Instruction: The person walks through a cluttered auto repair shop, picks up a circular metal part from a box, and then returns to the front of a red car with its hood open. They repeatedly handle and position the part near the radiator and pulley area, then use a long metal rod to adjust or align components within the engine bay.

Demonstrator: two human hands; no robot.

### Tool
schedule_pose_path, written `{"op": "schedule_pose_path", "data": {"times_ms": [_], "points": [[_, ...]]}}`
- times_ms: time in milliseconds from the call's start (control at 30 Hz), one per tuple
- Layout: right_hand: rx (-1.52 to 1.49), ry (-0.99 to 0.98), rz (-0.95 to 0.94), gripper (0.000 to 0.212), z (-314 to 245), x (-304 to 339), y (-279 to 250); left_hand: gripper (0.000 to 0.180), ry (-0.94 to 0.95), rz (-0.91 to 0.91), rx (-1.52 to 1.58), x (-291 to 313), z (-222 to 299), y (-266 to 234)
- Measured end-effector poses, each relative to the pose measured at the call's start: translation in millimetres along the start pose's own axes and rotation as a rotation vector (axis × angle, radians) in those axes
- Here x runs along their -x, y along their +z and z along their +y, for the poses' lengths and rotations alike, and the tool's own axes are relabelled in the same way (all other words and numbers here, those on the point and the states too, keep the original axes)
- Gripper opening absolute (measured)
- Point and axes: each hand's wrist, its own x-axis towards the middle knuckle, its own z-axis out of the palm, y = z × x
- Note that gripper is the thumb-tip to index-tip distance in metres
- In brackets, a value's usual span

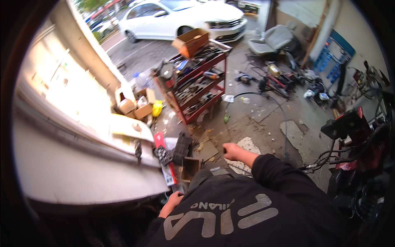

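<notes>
My right hand (235,152) is closed in a fist in front of my body, at the end of a dark sleeve. A small dark end shows at its thumb side; what it belongs to I cannot make out. Low at my left side, my left hand (173,202) has its fingers curled, with something dark at the fingertips. Beside it lies a long red and white box (169,176), a dark chain-like bundle (163,155) resting on it. An open brown carton (190,169) stands just beyond my left hand.
A red tool cart (185,99) loaded with tools stands ahead, an orange-brown box (191,42) on top. A dark hose (273,101) curves over the littered floor. At right is a partly dismantled motorcycle (354,136); a grey seat (273,41) and a white car (185,20) are farther off.
</notes>
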Motion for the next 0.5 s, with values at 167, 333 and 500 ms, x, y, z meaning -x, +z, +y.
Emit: {"op": "schedule_pose_path", "data": {"times_ms": [167, 333, 500], "points": [[-0.099, -0.040, 0.084, 0.033, 4.6, -90.0, -59.0, 0.044, 0.108, -0.097, -0.071, -129.0, 66.7, -41.6], [-0.083, 0.178, 0.064, 0.030, 83.3, -151.2, -95.9, 0.043, 0.192, -0.221, -0.202, -286.4, 195.3, -78.5], [-0.044, 0.546, 0.207, 0.020, 184.5, -139.7, -132.8, 0.042, 0.307, -0.336, -0.364, -423.5, 313.1, -124.5]]}}
